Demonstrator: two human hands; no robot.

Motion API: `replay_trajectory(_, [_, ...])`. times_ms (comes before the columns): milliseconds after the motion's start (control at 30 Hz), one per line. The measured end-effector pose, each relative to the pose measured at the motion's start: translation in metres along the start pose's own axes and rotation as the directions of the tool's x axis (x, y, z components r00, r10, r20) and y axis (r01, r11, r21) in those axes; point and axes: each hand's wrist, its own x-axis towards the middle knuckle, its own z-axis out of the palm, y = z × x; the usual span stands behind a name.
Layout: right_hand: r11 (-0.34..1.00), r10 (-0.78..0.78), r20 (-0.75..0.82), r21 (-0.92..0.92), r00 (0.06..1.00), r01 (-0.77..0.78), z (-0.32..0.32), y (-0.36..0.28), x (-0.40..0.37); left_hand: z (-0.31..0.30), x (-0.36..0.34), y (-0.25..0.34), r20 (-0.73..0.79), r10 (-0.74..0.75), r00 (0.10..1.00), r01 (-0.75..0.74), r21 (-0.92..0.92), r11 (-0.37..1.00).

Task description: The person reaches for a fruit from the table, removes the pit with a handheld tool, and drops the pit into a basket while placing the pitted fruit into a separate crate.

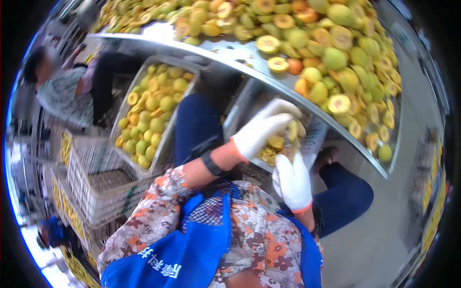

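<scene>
My left hand (pixel 265 128), in a white glove with an orange cuff, is closed around a cut yellow-green fruit (pixel 292 129). Just below it, my right hand (pixel 293 181), also gloved in white, grips the handle of a small tool (pixel 287 146) whose metal end points up at the fruit. What kind of tool it is cannot be made out. Both hands are close together over a light crate (pixel 260 163) between my knees, with yellow fruit pieces in it.
A metal table (pixel 230 61) heaped with halved fruit (pixel 336 60) stands ahead. Left of my knee is a crate (pixel 118 144) full of fruit. Farther left are a white crate (pixel 103 204) with little visible inside and a seated person (pixel 67 98). More fruit crates line the right edge.
</scene>
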Motion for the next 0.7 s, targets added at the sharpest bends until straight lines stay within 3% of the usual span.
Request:
replay_trajectory(33, [0.993,-0.086,-0.016,-0.088,0.996,0.084,0.001,0.012,0.003,-0.002,0.005,-0.005,-0.012,0.007,1.000,-0.005,0.105,0.994])
replay_trajectory(67, [1.000,-0.012,-0.033,-0.007,0.999,0.011,0.007,0.003,0.002,-0.001,0.003,-0.010,-0.079,0.033,0.996,-0.017,0.198,0.980])
replay_trajectory(100, [0.871,-0.330,0.034,-0.374,0.943,0.318,0.006,0.016,0.010,0.003,0.002,-0.012,-0.136,0.060,0.989,-0.017,0.297,0.955])
replay_trajectory(133, [0.995,-0.095,0.001,-0.038,0.995,0.095,-0.001,0.026,0.007,0.006,-0.001,-0.012,-0.176,0.058,0.983,0.003,0.327,0.945])
replay_trajectory(167, [0.942,0.157,0.045,0.292,0.986,-0.164,0.006,0.005,-0.003,0.010,-0.004,-0.011,-0.212,0.052,0.976,0.027,0.351,0.936])
replay_trajectory(233, [0.942,0.134,0.111,0.294,0.985,-0.161,0.008,-0.003,-0.013,0.018,-0.011,-0.010,-0.259,0.063,0.964,0.025,0.321,0.947])
replay_trajectory(333, [0.921,0.178,0.153,0.322,0.972,-0.219,0.008,0.000,-0.016,0.024,-0.016,-0.011,-0.346,0.094,0.933,0.066,0.423,0.904])
replay_trajectory(433, [0.975,0.139,0.077,0.164,0.987,-0.150,0.013,0.001,-0.014,0.026,-0.016,-0.015,-0.423,0.098,0.901,0.157,0.527,0.835])
replay_trajectory(533, [0.941,0.175,0.146,0.265,0.974,-0.209,0.011,-0.002,-0.016,0.025,-0.020,-0.012,-0.403,0.134,0.905,0.144,0.589,0.796])
replay_trajectory(600, [0.911,0.163,0.243,0.334,0.956,-0.241,0.006,0.000,-0.018,0.025,-0.023,-0.010,-0.267,0.311,0.912,0.002,0.762,0.647])
replay_trajectory(633, [0.873,0.138,0.330,0.404,0.934,-0.272,0.003,0.001,-0.018,0.024,-0.022,-0.011,-0.272,0.316,0.909,0.003,0.762,0.647])
replay_trajectory(700, [0.874,0.166,0.329,0.389,0.930,-0.293,-0.002,0.004,-0.019,0.023,-0.020,-0.013,-0.303,0.237,0.923,0.004,0.622,0.783])
